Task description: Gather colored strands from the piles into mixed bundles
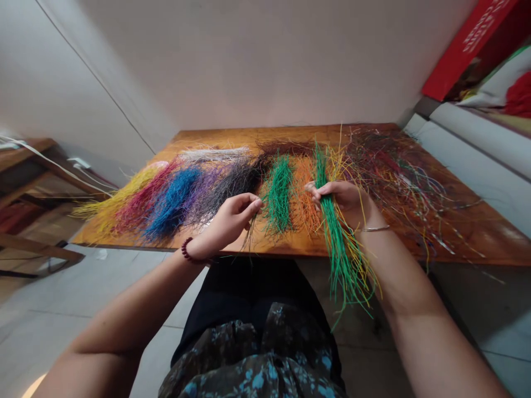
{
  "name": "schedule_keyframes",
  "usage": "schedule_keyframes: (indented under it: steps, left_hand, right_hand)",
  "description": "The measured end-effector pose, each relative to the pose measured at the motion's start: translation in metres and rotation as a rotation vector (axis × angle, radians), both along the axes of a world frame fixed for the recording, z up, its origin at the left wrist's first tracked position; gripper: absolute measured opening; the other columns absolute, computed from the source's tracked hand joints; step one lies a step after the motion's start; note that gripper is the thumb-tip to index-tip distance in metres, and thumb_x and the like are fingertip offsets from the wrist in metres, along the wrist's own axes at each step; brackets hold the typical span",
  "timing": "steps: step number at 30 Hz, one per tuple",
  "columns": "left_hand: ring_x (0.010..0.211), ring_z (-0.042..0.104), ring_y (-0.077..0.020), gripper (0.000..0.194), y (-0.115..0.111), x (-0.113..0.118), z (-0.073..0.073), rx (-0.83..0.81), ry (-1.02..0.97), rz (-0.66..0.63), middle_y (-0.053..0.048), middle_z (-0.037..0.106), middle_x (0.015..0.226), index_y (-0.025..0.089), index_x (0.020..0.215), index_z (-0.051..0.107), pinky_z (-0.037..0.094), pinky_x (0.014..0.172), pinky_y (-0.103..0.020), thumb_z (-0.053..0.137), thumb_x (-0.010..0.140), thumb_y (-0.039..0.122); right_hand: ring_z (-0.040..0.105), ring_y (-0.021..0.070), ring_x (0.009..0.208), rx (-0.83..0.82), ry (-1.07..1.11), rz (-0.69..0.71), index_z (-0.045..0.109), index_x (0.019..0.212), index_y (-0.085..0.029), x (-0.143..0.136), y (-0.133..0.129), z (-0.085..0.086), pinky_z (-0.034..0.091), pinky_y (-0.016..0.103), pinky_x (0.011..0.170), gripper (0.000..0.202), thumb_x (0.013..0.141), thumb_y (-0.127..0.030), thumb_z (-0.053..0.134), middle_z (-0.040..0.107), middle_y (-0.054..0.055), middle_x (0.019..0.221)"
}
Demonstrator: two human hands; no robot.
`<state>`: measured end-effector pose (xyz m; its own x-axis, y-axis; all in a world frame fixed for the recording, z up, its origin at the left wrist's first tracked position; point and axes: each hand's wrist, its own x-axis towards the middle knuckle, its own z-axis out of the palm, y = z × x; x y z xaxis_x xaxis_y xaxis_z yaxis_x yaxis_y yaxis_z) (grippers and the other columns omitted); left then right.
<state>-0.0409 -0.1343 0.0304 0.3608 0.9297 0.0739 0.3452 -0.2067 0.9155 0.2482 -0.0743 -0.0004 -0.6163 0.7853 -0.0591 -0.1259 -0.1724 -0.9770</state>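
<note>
My right hand (pixel 342 200) is closed around a bundle of green strands (pixel 332 237), whose lower ends hang over the table's front edge. Some yellow strands (pixel 357 251) hang along with the green ones. Thumb and forefinger of my left hand (pixel 238 216) are pinched together, and a few thin dark strands (pixel 249 235) dangle beneath the fingers. Between the hands lie a green pile (pixel 280 193) and an orange pile (pixel 307 207) of strands. A black pile (pixel 236 181) lies just beyond my left hand.
On the wooden table (pixel 493 232), yellow (pixel 135 188), red (pixel 145 193), blue (pixel 178 193) and purple (pixel 205 188) piles sit at left. White strands (pixel 215 155) lie behind. A mixed tangle (pixel 398 171) spreads at right. A red box (pixel 468 44) stands at upper right.
</note>
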Motion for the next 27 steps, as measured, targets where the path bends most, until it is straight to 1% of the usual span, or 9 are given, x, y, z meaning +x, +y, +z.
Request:
schedule_keyframes:
  steps: [4, 7, 10, 12, 15, 18, 20, 24, 27]
  left_hand:
    - [0.053, 0.041, -0.0073, 0.033, -0.007, -0.014, 0.013, 0.009, -0.004, 0.104, 0.002, 0.044, 0.066, 0.016, 0.078, 0.055, 0.036, 0.046, -0.018, 0.057, 0.089, 0.047]
    - [0.053, 0.039, -0.0074, 0.032, -0.007, -0.027, 0.02, 0.045, -0.021, 0.19, 0.002, 0.044, 0.066, 0.017, 0.076, 0.055, 0.035, 0.047, -0.018, 0.058, 0.088, 0.046]
    - [0.052, 0.037, -0.0073, 0.032, -0.002, -0.036, 0.022, 0.021, -0.05, 0.247, 0.002, 0.043, 0.064, 0.017, 0.076, 0.056, 0.033, 0.046, -0.018, 0.06, 0.086, 0.047]
    - [0.052, 0.037, -0.0073, 0.033, 0.004, -0.037, 0.02, -0.026, -0.063, 0.251, 0.002, 0.042, 0.064, 0.016, 0.077, 0.057, 0.032, 0.046, -0.018, 0.061, 0.084, 0.049]
    - [0.052, 0.036, -0.0069, 0.036, 0.019, -0.029, 0.015, -0.086, -0.057, 0.201, 0.002, 0.043, 0.064, 0.016, 0.078, 0.059, 0.029, 0.046, -0.018, 0.063, 0.083, 0.051]
    - [0.049, 0.032, -0.0061, 0.034, 0.039, -0.012, 0.008, -0.097, -0.027, 0.154, 0.003, 0.041, 0.062, 0.015, 0.079, 0.061, 0.025, 0.045, -0.019, 0.062, 0.084, 0.049]
    - [0.048, 0.03, -0.0056, 0.031, 0.057, 0.001, 0.002, -0.097, -0.014, 0.148, 0.003, 0.041, 0.062, 0.015, 0.08, 0.061, 0.021, 0.044, -0.019, 0.06, 0.087, 0.045]
    - [0.045, 0.027, -0.0049, 0.03, 0.093, 0.024, -0.019, -0.114, 0.007, 0.143, 0.004, 0.038, 0.058, 0.015, 0.075, 0.06, 0.017, 0.045, -0.02, 0.058, 0.09, 0.041]
    - [0.042, 0.025, -0.0052, 0.03, 0.113, 0.032, -0.036, -0.138, 0.06, 0.157, 0.005, 0.033, 0.052, 0.015, 0.074, 0.061, 0.014, 0.045, -0.021, 0.059, 0.089, 0.04]
  right_hand:
    - [0.044, 0.0081, 0.053, -0.014, 0.076, 0.026, 0.045, 0.073, -0.019, 0.003, -0.003, 0.008, 0.044, 0.02, 0.048, 0.021, 0.071, -0.029, 0.064, 0.045, -0.002, 0.066]
    - [0.043, 0.0076, 0.05, -0.04, 0.128, -0.013, 0.043, 0.073, -0.019, 0.006, -0.004, 0.01, 0.042, 0.02, 0.047, 0.021, 0.072, -0.028, 0.062, 0.043, -0.003, 0.062]
    - [0.042, 0.0062, 0.047, -0.074, 0.162, -0.017, 0.043, 0.073, -0.019, 0.007, -0.005, 0.011, 0.039, 0.019, 0.045, 0.019, 0.073, -0.027, 0.06, 0.041, -0.004, 0.06]
    - [0.042, 0.0056, 0.046, -0.087, 0.175, -0.005, 0.045, 0.072, -0.018, 0.005, -0.006, 0.011, 0.037, 0.019, 0.044, 0.017, 0.074, -0.026, 0.059, 0.042, -0.004, 0.06]
    - [0.045, 0.0061, 0.048, -0.096, 0.158, -0.012, 0.047, 0.074, -0.017, 0.002, -0.006, 0.012, 0.037, 0.018, 0.044, 0.014, 0.076, -0.024, 0.059, 0.046, -0.003, 0.063]
    - [0.047, 0.007, 0.051, -0.075, 0.126, -0.007, 0.047, 0.073, -0.017, -0.002, -0.004, 0.012, 0.038, 0.018, 0.044, 0.015, 0.074, -0.024, 0.061, 0.047, -0.002, 0.063]
    - [0.045, 0.0066, 0.05, -0.061, 0.109, -0.001, 0.047, 0.072, -0.017, -0.003, -0.003, 0.012, 0.038, 0.018, 0.044, 0.017, 0.073, -0.024, 0.062, 0.046, -0.002, 0.062]
    - [0.035, 0.0047, 0.044, -0.081, 0.094, 0.023, 0.046, 0.073, -0.017, -0.004, 0.001, 0.01, 0.032, 0.018, 0.039, 0.018, 0.074, -0.025, 0.062, 0.043, -0.003, 0.06]
    - [0.033, 0.0047, 0.046, -0.051, 0.099, 0.06, 0.047, 0.072, -0.017, -0.004, 0.005, 0.006, 0.03, 0.018, 0.038, 0.02, 0.073, -0.027, 0.064, 0.044, -0.003, 0.063]
